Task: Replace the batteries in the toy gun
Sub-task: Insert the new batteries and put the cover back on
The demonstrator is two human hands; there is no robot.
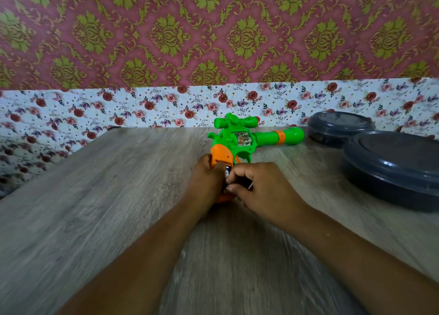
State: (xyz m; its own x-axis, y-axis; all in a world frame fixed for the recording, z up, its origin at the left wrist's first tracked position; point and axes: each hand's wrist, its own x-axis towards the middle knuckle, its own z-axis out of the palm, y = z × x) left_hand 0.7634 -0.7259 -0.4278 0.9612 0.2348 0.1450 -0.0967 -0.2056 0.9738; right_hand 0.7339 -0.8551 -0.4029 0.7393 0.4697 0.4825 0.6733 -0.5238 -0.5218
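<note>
The toy gun (240,141) lies on the worktop (118,196). The left hand (206,184) holds its orange handle (221,157). The right hand (259,189) pinches a battery (227,172) at the handle. Next, I think, push it in straight.

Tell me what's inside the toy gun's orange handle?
A dark battery shows inside the green and orange plastic toy gun's handle; both hands cover the rest, so other batteries can't be seen.

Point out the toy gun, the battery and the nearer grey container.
toy gun (240,139), head view, green body.
battery (227,171), head view, end showing between the hands.
nearer grey container (394,155), head view, lid.
</note>
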